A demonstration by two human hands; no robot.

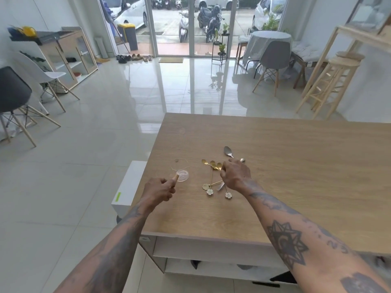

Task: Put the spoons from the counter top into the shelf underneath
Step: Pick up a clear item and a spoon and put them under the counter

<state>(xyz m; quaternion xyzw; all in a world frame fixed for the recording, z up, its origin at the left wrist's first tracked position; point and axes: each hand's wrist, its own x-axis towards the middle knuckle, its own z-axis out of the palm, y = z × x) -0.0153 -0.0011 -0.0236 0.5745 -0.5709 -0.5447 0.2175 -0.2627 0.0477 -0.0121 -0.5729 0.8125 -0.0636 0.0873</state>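
Several small gold spoons (212,168) with flower-shaped ends lie crossed in a heap on the wooden counter top (296,176). A larger silver spoon (228,151) lies just behind them. My right hand (236,174) rests over the heap's right side, fingers curled down onto the spoons; whether it grips one I cannot tell. My left hand (161,190) hovers near the counter's left edge, fingers loosely curled, its fingertips touching a clear glass (181,171). Under the counter's front edge sits a white shelf (211,269).
The counter's left edge drops to a tiled floor. A white box (129,187) stands against the counter's left side. Dark items lie in the shelf opening (195,263). Chairs, stools and a covered round table stand farther off in the room.
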